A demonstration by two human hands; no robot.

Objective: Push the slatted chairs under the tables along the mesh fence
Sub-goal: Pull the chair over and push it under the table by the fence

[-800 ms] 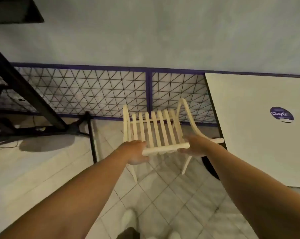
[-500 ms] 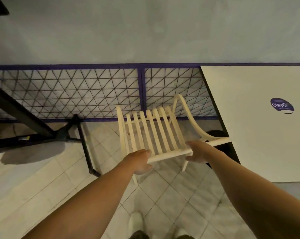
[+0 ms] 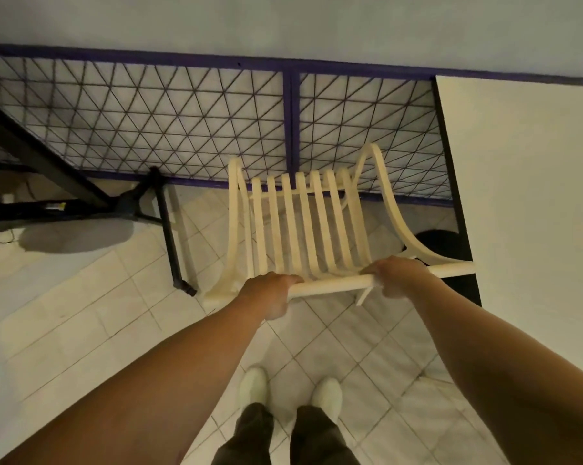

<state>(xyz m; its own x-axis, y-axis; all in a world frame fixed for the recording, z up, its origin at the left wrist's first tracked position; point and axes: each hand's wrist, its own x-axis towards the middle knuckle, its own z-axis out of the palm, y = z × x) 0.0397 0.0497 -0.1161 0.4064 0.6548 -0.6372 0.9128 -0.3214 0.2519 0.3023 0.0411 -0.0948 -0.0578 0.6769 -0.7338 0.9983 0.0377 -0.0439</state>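
Our left hand [image 3: 270,297] and right hand [image 3: 397,275] grip the chair [image 3: 303,223]. We should push evenly, steering it right under the table [image 3: 525,196].

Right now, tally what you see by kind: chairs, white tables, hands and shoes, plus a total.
Slatted chair: 1
White table: 1
Hands: 2, left hand, right hand
White shoes: 2
Total: 6

The slatted chair [image 3: 303,229] now sits squarer to the mesh fence [image 3: 149,122]. The person's white shoes [image 3: 254,384] have come into view.
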